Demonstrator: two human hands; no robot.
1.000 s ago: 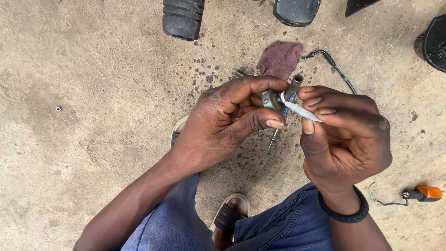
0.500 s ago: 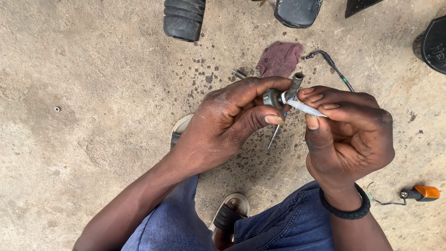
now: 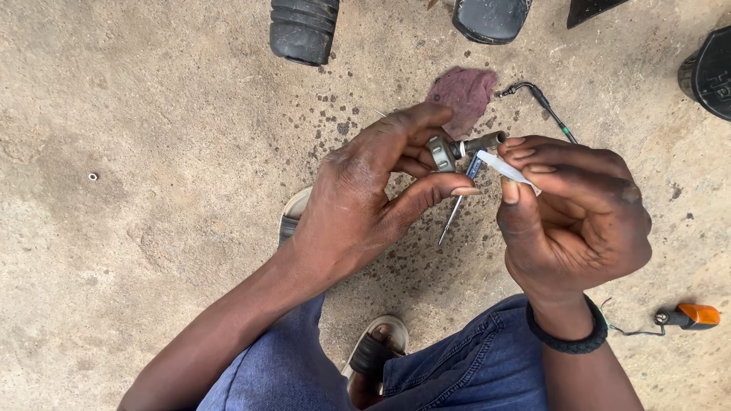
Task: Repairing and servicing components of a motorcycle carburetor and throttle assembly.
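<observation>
My left hand (image 3: 365, 198) pinches a small grey metal fitting (image 3: 457, 148) with a round nut end and a short tube end, held between thumb and fingers. My right hand (image 3: 579, 217) holds a strip of white tape (image 3: 502, 167) drawn from the fitting toward the thumb and forefinger. The two hands nearly touch above the concrete floor. A thin metal rod (image 3: 451, 219) lies on the ground just below the fitting.
A purple rag (image 3: 464, 93) and a black cable (image 3: 544, 103) lie on the oil-spotted concrete (image 3: 152, 152). Black rubber parts (image 3: 303, 29) sit along the top edge. An orange-handled tool (image 3: 689, 315) lies right. My sandalled feet (image 3: 377, 354) and blue jeans are below.
My right hand has shifted slightly right and pulled the white tape a little further from the fitting. The left hand keeps its grip.
</observation>
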